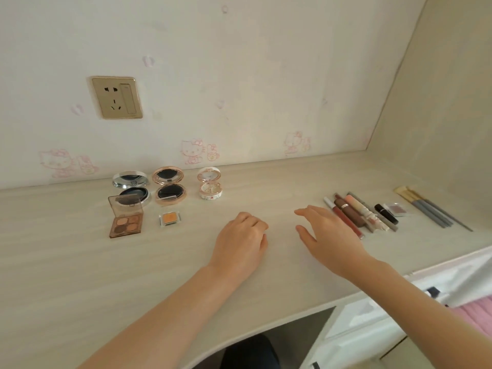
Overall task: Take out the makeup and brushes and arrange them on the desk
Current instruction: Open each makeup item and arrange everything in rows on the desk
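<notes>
On the pale desk (80, 262), three open compacts stand in a row by the wall: a silver one (130, 183), a rose-gold one (169, 185) and a small white one (209, 186). In front lie an open eyeshadow palette (125, 219) and a small orange pan (169, 218). To the right lie several lip pencils and tubes (354, 211), a black lipstick (386, 213), a small pink pan (397, 209) and brushes (428, 207). My left hand (241, 241) rests on the desk with its fingers curled under, holding nothing. My right hand (328, 237) hovers open beside the pencils.
A gold wall socket (117, 97) sits on the wallpapered wall above the compacts. A side panel (439, 89) closes the desk on the right. Below the desk's front edge at right is an open white drawer (372, 323), with pink fabric (476, 312) beside it.
</notes>
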Motion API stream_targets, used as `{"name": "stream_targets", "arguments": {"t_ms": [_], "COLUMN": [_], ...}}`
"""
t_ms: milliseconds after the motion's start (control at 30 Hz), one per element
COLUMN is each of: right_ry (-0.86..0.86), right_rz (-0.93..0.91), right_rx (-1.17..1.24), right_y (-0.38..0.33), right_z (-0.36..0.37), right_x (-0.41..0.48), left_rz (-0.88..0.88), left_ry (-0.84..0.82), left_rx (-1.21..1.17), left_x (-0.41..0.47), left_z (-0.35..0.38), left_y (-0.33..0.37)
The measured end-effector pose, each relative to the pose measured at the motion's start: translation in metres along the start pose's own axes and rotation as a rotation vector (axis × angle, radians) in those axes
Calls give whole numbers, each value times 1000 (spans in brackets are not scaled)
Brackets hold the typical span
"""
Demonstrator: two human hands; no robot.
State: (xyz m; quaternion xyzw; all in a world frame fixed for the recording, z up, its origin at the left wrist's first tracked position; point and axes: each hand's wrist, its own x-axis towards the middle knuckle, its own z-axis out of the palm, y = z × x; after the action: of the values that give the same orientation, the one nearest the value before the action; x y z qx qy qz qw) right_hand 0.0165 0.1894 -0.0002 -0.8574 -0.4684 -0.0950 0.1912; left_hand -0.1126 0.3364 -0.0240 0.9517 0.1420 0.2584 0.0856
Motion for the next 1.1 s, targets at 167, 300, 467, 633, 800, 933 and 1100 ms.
{"name": "stream_targets", "arguments": {"t_ms": [167,300,467,633,800,933,1100], "right_ry": [15,45,37,50,38,8,-54], "right_rz": [97,192,286,354,432,501,566], "right_rx": [-31,-46,-105,-110,-116,-118,-177], "right_y": [51,89,139,186,224,244,258], "right_z": [-19,-34,-45,-48,-44,-38,-30], "right_x": [-21,-35,-40,-32,-14,0,12], "left_rz": [129,162,183,190,200,266,244], "left_ry": [-5,-42,-77,-103,-190,-301,-441], "left_rx": [-64,-125,-159,-194,-216,-90,-36], "left_x": [21,46,83,127,164,190,216], "left_z": [27,43,61,82,109,128,140], "left_y": [49,81,114,141,165,178,186]}}
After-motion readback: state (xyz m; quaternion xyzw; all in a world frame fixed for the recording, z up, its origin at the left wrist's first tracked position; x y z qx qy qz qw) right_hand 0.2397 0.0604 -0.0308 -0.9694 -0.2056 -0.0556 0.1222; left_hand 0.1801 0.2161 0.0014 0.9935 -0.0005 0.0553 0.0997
